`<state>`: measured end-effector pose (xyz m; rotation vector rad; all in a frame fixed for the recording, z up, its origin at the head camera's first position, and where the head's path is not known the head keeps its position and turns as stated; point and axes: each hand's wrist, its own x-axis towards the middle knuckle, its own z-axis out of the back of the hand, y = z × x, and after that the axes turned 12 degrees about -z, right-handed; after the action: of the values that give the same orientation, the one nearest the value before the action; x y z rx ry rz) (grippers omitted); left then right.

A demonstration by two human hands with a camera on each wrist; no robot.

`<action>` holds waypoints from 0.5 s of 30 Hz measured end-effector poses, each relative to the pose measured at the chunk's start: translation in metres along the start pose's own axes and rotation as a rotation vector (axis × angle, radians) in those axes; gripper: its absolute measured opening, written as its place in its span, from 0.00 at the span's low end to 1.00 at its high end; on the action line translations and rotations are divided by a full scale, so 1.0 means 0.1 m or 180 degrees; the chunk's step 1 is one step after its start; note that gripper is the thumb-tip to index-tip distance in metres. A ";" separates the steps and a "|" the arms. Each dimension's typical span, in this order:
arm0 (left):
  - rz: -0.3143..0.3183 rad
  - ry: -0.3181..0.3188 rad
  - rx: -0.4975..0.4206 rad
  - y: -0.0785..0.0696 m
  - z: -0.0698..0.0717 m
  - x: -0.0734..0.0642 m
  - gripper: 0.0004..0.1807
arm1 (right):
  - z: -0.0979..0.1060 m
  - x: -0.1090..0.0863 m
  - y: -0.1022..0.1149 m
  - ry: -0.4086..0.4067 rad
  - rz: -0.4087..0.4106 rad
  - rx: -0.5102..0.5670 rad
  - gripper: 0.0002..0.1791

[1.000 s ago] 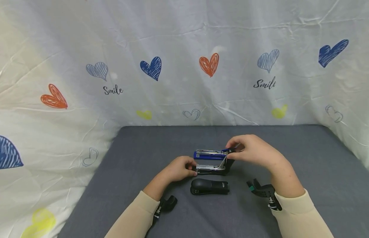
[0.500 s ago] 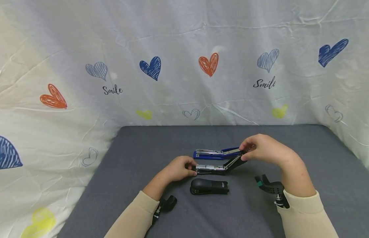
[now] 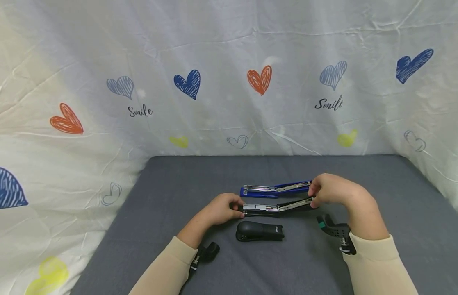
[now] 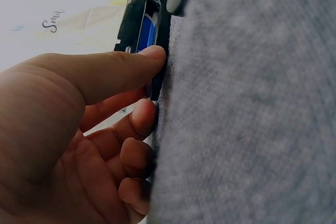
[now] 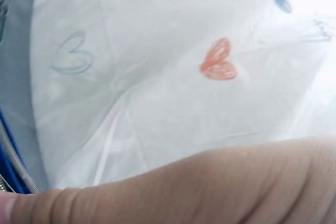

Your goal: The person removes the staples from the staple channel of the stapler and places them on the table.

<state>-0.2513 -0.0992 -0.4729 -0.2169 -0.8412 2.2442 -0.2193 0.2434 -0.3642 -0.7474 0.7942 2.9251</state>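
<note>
Left grip: the left end of the opened black stapler (image 3: 278, 209) is pinched by the left hand (image 3: 223, 209); in the left wrist view the thumb is laid against the black end, and the other fingers are bent beside it, by the cloth.
Right grip: the right end of the same stapler is held, narrowly, between the thumb and fingers of the right hand (image 3: 336, 190); in the right wrist view the fingertips are mostly cut off at the left edge.
Opened black stapler: it is stretched between the two hands, in the middle of three staplers; its silver rail is exposed, and its right part is set at a shallow angle to the left part.
Blue stapler (image 3: 276, 189): it is laid open just on the far side, bent in a similar way; its right end is brought close to the right hand's fingers, but whether it is touched cannot be told.
Closed black stapler (image 3: 260, 231): it is placed on the near side, apart from both hands.
Wrists: dark camera mounts are worn below cream sleeves (image 3: 376, 262).
Table: it is covered with grey cloth (image 3: 177, 180).
Far side: a white curtain (image 3: 221, 114) is hung, printed with hearts and "Smile".
</note>
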 end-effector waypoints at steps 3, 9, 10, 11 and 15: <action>0.0003 -0.0012 0.0007 -0.01 0.00 0.00 0.14 | -0.02 0.03 -0.02 0.0052 -0.0080 0.0034 0.13; 0.0028 -0.0005 0.0003 -0.03 0.01 0.00 0.15 | -0.02 0.05 -0.03 0.0055 -0.0079 0.0062 0.13; 0.0028 -0.0004 0.0006 -0.03 0.01 0.00 0.15 | -0.02 0.05 -0.03 0.0047 -0.0069 0.0053 0.13; 0.0025 -0.0004 0.0011 -0.03 0.01 0.00 0.15 | -0.02 0.04 -0.02 0.0033 -0.0050 0.0046 0.13; 0.0008 -0.0013 0.0023 -0.01 0.00 0.00 0.15 | -0.03 0.04 0.02 -0.0042 0.0059 0.0012 0.14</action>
<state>-0.2504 -0.0989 -0.4717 -0.2101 -0.8352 2.2505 -0.2214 0.2401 -0.3673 -0.7234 0.8098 2.9408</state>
